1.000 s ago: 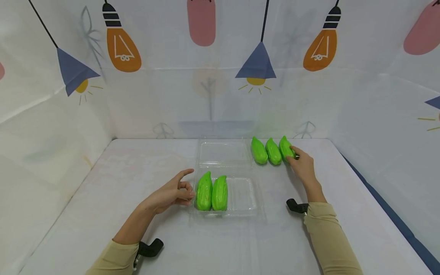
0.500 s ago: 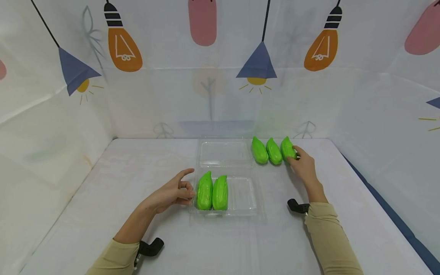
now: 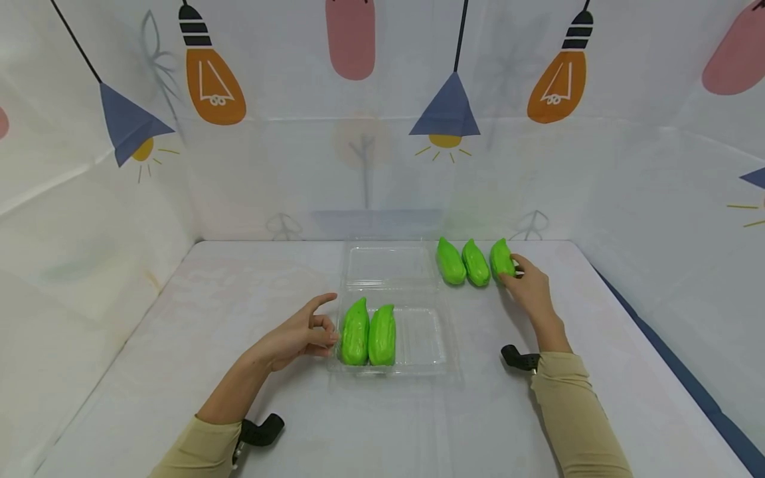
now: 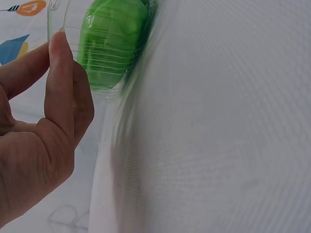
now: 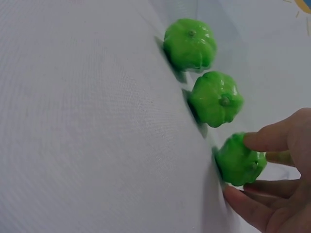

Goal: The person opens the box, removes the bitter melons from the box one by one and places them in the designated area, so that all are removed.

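Note:
An open clear plastic clamshell box [image 3: 421,337] lies on the table in the head view. Two glossy green bitter melons [image 3: 355,332] lie side by side in the left part of its base. My left hand [image 3: 301,337] pinches the box's left rim between thumb and fingers, its index finger stretched out. Behind and to the right, three more bitter melons form a row. My right hand [image 3: 528,290] holds the rightmost bitter melon [image 5: 238,160], thumb on one side and fingers on the other; that melon rests on the table. The middle bitter melon [image 5: 216,99] stands apart from it.
The box's lid [image 3: 390,265] lies folded back toward the rear wall. Just right of the lid sits the leftmost bitter melon [image 3: 451,261] of the row. White printed sheets [image 3: 269,166] enclose the table [image 3: 239,285] at the back and sides.
My right hand has shifted slightly to the right with the rightmost bitter melon, widening its gap from the middle one. My left hand stays at the box's rim.

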`<state>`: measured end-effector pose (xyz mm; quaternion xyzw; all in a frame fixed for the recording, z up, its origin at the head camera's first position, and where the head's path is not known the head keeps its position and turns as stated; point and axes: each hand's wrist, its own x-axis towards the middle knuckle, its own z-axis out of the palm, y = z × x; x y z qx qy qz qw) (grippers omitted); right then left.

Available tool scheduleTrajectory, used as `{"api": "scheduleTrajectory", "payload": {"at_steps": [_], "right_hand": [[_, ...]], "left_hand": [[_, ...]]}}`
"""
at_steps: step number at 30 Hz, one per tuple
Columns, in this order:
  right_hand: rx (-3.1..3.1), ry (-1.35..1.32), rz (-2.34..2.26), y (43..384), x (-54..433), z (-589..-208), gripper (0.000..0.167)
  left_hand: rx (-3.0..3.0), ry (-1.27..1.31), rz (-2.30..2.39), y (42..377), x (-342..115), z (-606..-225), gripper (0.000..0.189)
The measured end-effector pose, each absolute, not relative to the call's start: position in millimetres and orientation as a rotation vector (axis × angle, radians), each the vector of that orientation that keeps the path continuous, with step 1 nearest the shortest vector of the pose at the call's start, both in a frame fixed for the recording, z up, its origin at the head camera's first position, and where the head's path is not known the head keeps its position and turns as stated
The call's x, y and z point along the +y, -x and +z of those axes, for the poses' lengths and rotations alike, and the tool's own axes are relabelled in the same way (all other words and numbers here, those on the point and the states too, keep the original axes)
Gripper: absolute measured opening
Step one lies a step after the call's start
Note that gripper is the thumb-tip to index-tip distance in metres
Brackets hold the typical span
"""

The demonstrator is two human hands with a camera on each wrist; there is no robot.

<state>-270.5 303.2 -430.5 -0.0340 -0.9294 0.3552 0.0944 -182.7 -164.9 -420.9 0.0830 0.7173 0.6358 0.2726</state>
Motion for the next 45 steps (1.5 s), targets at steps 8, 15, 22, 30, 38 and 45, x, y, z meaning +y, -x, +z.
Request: {"api": "scheduleTrajectory", "payload": {"at_steps": [8, 15, 22, 30, 38, 45], "right_hand": [[-2.742, 0.135, 1.031, 271, 307, -430, 0.063], [-2.705, 0.177, 1.009, 270, 308, -424, 0.062], [-2.665, 0.225, 1.006, 266, 304, -413, 0.059], [-2.633, 0.195, 0.986, 262, 300, -404, 0.059], [-2.621, 0.109, 0.979, 259, 293, -395, 0.058], [-2.613, 0.021, 0.948, 254, 279, -381, 0.056]], "left_hand": [[1.932, -0.228, 1.713, 183, -165, -421, 0.090], [1.927, -0.227, 1.716, 183, -165, -420, 0.089], [1.924, -0.223, 1.716, 182, -165, -419, 0.090], [1.930, -0.222, 1.713, 182, -165, -420, 0.091], [1.931, -0.217, 1.716, 182, -164, -421, 0.091], [1.943, -0.218, 1.710, 183, -165, -422, 0.091]]}}
